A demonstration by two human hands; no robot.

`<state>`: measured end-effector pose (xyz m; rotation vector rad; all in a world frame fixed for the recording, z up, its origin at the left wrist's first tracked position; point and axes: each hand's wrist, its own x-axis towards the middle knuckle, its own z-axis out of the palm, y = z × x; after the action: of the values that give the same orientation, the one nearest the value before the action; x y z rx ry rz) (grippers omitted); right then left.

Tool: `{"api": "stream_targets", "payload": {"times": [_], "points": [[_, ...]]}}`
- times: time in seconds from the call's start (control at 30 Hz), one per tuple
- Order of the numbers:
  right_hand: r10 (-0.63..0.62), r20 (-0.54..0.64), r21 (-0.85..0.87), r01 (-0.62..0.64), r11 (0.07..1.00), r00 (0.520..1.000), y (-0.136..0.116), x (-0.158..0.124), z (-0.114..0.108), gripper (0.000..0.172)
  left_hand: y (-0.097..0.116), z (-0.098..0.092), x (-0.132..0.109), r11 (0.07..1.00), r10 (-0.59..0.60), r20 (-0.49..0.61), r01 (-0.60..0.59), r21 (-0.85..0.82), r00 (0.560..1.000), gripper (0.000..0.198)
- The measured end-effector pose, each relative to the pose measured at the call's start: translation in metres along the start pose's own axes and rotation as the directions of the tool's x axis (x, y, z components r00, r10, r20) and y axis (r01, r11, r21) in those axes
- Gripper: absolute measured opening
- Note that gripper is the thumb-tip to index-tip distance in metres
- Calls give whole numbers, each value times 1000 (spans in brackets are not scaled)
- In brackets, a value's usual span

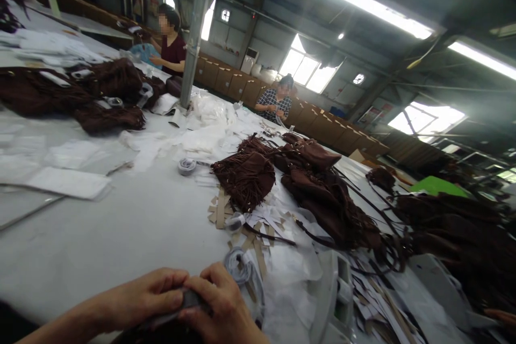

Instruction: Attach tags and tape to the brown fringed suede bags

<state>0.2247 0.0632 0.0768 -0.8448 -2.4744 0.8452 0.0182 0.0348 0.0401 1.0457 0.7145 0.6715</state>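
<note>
At the bottom edge, my left hand point(151, 295) and my right hand point(223, 306) meet, their fingers closed on a dark brown bag point(161, 332). Most of the bag lies below the frame, and a greyish edge shows between my thumbs and fingers. Just beyond my right hand lies a coiled grey strap point(238, 266) on the white table point(121, 236). Further out sits a brown fringed bag point(250, 174), beside a pile of brown bags point(322, 193) with long straps.
Brown bags point(108, 83) and white sheets point(68, 180) cover the left side. A grey tape dispenser point(336, 290) and paper strips point(377, 301) lie at right. A metal post point(195, 37) rises from the table. Two people point(173, 45) work across it, before cardboard boxes point(237, 86).
</note>
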Motion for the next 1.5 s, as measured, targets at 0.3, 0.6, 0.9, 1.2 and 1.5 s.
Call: {"api": "stream_targets", "payload": {"times": [0.3,0.6,0.9,1.2,1.5], "points": [[441,-520,-370,-658,655,731,162,3,-80,36,-15,-24,3,938,-103,-264,6,-345,959,36],[564,-362,-606,-647,463,742,219,19,-91,24,-19,-38,10,819,-143,-322,-70,-569,936,26],[413,-418,-607,-587,536,809,163,19,-74,30,-28,-39,9,866,-174,-378,-41,-499,909,29],[237,-36,-473,-225,852,971,110,16,-9,24,-20,-41,12,759,-203,-400,-114,-641,894,26],[470,-119,-509,-460,728,874,121,27,-8,31,-33,-48,14,755,-121,-378,-162,-636,918,22]]}}
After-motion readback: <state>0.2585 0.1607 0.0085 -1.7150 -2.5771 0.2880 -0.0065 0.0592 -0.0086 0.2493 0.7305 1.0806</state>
